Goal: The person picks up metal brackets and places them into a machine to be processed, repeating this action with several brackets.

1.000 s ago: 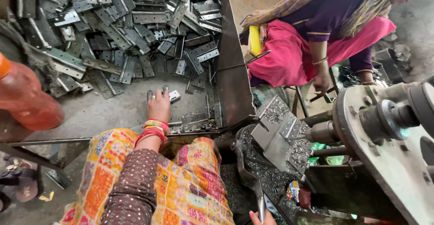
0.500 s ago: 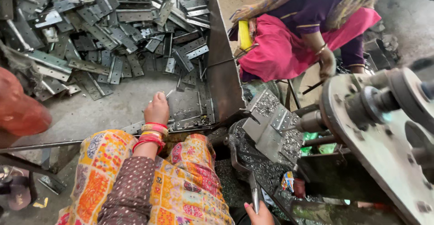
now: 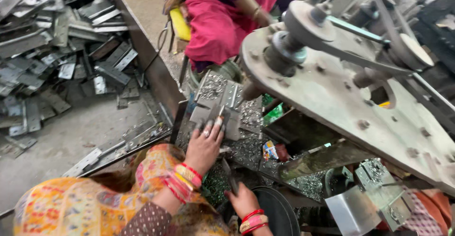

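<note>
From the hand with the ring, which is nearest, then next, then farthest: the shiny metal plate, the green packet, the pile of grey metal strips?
1. Shiny metal plate: under the left hand.
2. Green packet: right of it.
3. Pile of grey metal strips: far upper left.
</note>
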